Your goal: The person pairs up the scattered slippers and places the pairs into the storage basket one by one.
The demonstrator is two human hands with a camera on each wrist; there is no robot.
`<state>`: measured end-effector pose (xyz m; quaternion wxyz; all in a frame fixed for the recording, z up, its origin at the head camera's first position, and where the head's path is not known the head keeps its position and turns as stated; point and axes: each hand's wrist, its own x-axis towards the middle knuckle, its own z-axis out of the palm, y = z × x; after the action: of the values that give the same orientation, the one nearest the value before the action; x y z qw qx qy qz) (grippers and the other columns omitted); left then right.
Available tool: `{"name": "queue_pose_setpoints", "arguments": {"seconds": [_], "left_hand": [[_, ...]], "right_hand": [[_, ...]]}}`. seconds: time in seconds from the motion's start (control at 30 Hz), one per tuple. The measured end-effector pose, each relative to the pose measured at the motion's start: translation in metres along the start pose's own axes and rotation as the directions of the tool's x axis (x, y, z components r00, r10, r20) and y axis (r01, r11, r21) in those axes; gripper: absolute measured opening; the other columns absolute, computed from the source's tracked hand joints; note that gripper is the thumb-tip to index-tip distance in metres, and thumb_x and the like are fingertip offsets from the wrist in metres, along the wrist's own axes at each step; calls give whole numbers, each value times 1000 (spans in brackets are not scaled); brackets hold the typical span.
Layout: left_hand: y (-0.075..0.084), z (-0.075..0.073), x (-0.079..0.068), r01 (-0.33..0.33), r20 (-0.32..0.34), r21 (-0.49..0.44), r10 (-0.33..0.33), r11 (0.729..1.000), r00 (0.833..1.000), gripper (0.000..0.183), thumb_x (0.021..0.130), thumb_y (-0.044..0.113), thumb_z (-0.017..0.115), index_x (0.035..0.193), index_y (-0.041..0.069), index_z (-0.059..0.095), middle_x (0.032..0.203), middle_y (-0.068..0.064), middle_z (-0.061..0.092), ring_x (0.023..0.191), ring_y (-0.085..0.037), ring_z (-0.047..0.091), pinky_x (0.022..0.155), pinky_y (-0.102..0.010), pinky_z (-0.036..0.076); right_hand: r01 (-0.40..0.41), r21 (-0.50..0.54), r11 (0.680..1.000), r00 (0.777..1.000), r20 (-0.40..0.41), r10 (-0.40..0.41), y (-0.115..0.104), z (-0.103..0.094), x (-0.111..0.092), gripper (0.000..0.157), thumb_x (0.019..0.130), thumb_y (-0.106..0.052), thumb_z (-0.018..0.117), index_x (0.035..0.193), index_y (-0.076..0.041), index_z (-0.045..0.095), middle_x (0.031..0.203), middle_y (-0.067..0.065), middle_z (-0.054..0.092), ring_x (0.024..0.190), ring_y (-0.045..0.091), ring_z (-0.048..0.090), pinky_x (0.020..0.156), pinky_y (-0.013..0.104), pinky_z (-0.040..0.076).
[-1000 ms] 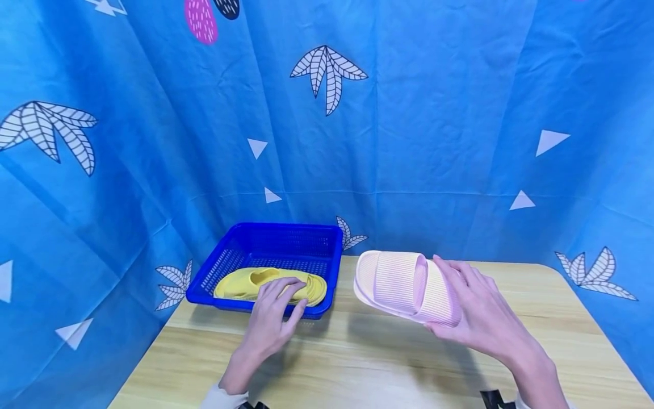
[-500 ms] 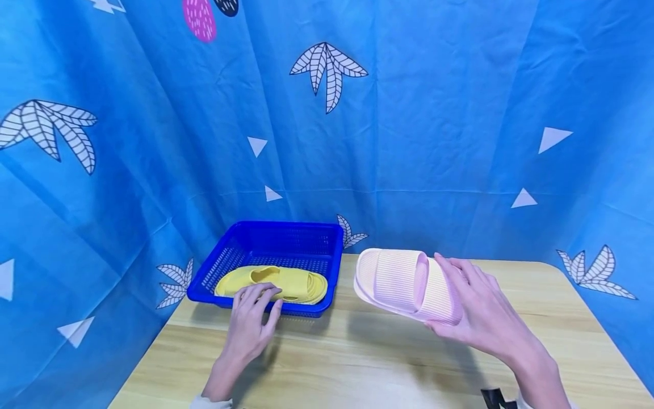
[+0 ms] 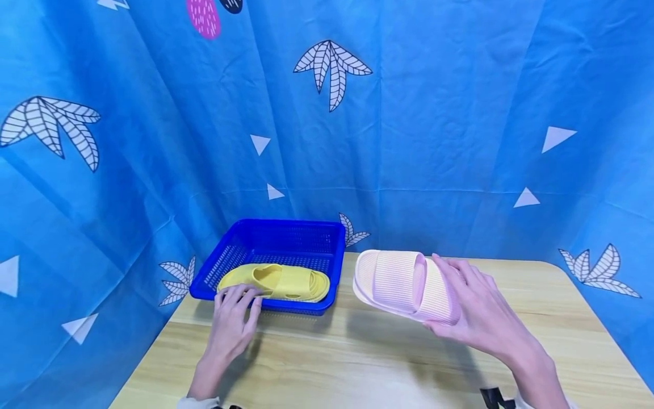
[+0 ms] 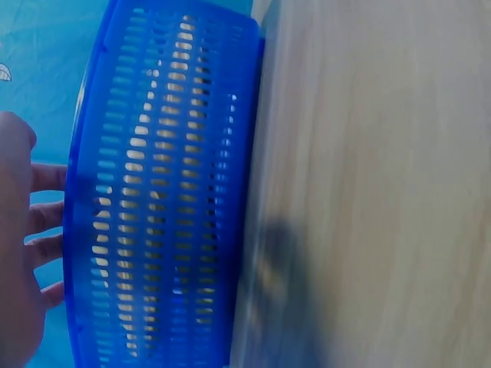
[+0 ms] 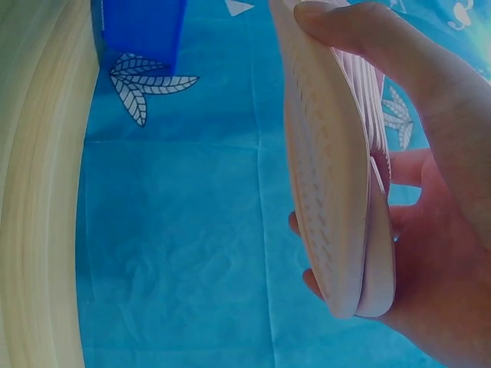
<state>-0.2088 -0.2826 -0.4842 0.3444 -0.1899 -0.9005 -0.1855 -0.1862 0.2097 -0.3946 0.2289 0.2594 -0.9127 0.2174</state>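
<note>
In the head view my right hand (image 3: pixel 480 309) grips a pale pink ribbed slipper (image 3: pixel 395 284) by one end, holding it over the table. The right wrist view shows two pink soles (image 5: pixel 330 192) pressed together between thumb and fingers. A blue perforated plastic basket (image 3: pixel 334 272) stands at the back left, with yellow slippers (image 3: pixel 296 283) lying along its front side. My left hand (image 3: pixel 232 318) hangs at the basket's front left rim, fingers loosely bent over it near the yellow slippers' left end. In the left wrist view its fingers (image 4: pixel 46 218) reach behind the basket wall.
The light wood table (image 3: pixel 357 369) has a rounded far right corner. A blue curtain (image 3: pixel 429 142) with white leaf prints hangs right behind it and along both sides.
My left hand has drawn left from over the yellow slippers' right end to their left end, uncovering more of them. The right hand keeps the pink slippers in nearly the same place.
</note>
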Motion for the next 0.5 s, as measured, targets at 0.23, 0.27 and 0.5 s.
{"name": "queue_pose_setpoints", "arguments": {"seconds": [0.23, 0.27, 0.5], "left_hand": [[-11, 4, -4, -14, 10, 35, 14, 999, 1000, 21, 99, 17, 53, 95, 10, 73, 100, -6, 67, 102, -33, 60, 98, -61, 32], [-13, 4, -5, -17, 16, 39, 16, 999, 1000, 21, 100, 16, 53, 95, 10, 72, 99, -6, 67, 101, -32, 60, 99, -61, 32], [-21, 1, -5, -44, 66, 78, 39, 996, 997, 22, 101, 12, 51, 98, 4, 71, 98, -10, 68, 97, -34, 63, 97, -57, 38]], "right_hand": [[15, -12, 1000, 1000, -7, -15, 2, 2, 0, 118, 57, -49, 97, 155, -9, 44, 134, 9, 57, 118, 24, 53, 88, 50, 41], [17, -12, 1000, 1000, -7, -17, 2, 3, 0, 118, 57, -49, 97, 155, -9, 44, 134, 9, 57, 117, 24, 53, 88, 51, 41], [18, -11, 1000, 1000, 20, -18, 0, 4, 8, 117, 64, -55, 93, 159, -13, 39, 132, 9, 57, 114, 26, 54, 90, 54, 42]]}}
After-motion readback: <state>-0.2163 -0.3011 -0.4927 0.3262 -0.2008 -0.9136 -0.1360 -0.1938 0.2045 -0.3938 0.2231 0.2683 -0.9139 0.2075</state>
